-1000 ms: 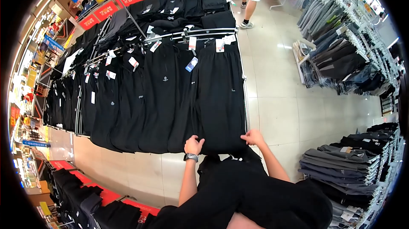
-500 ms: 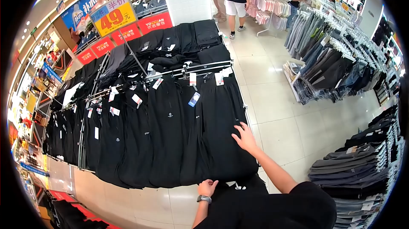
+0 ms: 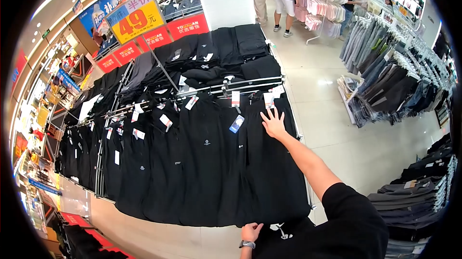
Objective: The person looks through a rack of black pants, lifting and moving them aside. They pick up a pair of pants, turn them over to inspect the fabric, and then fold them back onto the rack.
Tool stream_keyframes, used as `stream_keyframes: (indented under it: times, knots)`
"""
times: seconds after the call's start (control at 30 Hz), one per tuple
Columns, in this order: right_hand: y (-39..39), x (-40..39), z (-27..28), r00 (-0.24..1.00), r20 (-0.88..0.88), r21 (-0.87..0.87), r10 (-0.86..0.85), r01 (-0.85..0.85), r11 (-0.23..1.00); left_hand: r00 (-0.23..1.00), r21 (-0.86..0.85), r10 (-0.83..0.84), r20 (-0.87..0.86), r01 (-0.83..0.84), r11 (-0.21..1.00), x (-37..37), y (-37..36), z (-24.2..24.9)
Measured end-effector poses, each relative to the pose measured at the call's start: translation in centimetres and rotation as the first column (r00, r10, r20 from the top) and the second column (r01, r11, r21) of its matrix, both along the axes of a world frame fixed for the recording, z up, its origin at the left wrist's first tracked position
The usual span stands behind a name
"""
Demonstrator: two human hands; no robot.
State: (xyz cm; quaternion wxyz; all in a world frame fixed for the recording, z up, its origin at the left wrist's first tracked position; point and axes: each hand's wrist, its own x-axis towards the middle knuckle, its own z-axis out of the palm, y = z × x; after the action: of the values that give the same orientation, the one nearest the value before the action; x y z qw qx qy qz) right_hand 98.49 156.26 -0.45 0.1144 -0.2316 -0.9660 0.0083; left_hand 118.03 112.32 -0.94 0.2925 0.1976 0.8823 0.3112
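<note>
A pair of black trousers lies at the right end of a row of black trousers on the display rack. My right hand is spread out on its upper part, just below the white tags at the waistband. Down at the front edge, my left hand has its fingers closed at the hem; the fingertips are partly hidden by the cloth. A watch is on my left wrist. Left of my right hand is a blue tag on the neighbouring trousers.
Folded black clothes are piled behind a metal rail. A yellow price sign rises on a pole. Clothes racks and stacked trousers stand right, across a tiled aisle. A person in white shorts is beyond.
My right hand has moved up the trousers from mid-leg to near the waistband, fingers now more spread. My left hand stays at the hem. The whole view has shifted slightly.
</note>
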Motion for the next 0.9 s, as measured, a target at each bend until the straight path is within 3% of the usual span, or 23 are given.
stream_keyframes:
  times: [0.2,0.27,0.5,0.57,0.9]
  knots:
    - [1.6,-2.8,-1.3,1.0,-0.025,-0.03,-0.013,0.013,0.999,0.996,0.0,-0.046,0.07,0.046,0.999,-1.1,-0.2,0.8]
    - [1.8,-3.4,-0.4,0.999,0.029,-0.112,-0.044,0.047,0.993,0.994,0.028,-0.069,0.088,0.067,0.997,-1.4,-0.2,0.4]
    - [3.4,-4.7,0.2,0.99,0.136,-0.084,-0.042,0.054,0.995,0.987,0.017,-0.092,0.135,0.091,0.996,-1.9,-0.5,0.2]
    - [4.0,-5.2,-0.1,0.985,0.165,-0.096,-0.049,0.065,0.993,0.99,0.113,-0.081,0.113,0.068,0.991,-1.6,-0.8,-0.7]
    - [4.3,-5.9,-0.5,0.977,0.206,-0.087,-0.053,0.072,0.994,0.988,0.138,-0.056,0.144,0.036,0.99,-1.8,-0.7,-0.6]
